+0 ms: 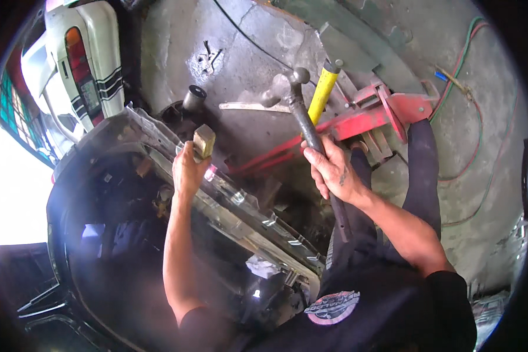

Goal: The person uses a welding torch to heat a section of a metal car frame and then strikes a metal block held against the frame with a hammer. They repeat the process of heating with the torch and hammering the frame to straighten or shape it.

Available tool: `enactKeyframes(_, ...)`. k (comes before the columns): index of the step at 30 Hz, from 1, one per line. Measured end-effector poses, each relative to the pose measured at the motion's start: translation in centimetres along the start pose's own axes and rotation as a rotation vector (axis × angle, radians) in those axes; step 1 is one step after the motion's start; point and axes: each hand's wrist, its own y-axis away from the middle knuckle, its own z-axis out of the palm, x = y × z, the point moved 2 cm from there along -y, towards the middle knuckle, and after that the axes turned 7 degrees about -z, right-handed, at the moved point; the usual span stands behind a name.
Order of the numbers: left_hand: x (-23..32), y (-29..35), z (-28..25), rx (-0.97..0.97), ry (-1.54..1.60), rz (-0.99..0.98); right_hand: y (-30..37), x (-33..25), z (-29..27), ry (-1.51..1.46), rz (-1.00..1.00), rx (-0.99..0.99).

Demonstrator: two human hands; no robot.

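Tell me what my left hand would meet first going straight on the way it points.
Beyond the wooden block it grips, your left hand would probably meet the black cylinder first. Depth is unclear from this view; the cylinder may sit lower, letting the hand pass above.

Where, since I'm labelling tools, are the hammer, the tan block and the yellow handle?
Hammer (305,119), head view: its shaft, below the head.
Tan block (205,142), head view: its visible side.
Yellow handle (324,95), head view: middle of its yellow length.
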Motion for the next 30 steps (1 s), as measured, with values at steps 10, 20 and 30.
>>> enactKeyframes(10,-1.9,0.6,1.5,0.014,0.040,0.060,0.3,-9.1,-1.8,0.062,-0.458,0.156)
enactKeyframes(20,-2.8,1.1,1.4,0.056,0.023,0.178,-2.3,4.3,8.1,0.029,-0.033,-0.058)
enactKeyframes(30,1.0,1.3,0.4,-0.039,0.041,0.094,-0.2,-3.4,-1.0,-0.085,-0.097,0.118)
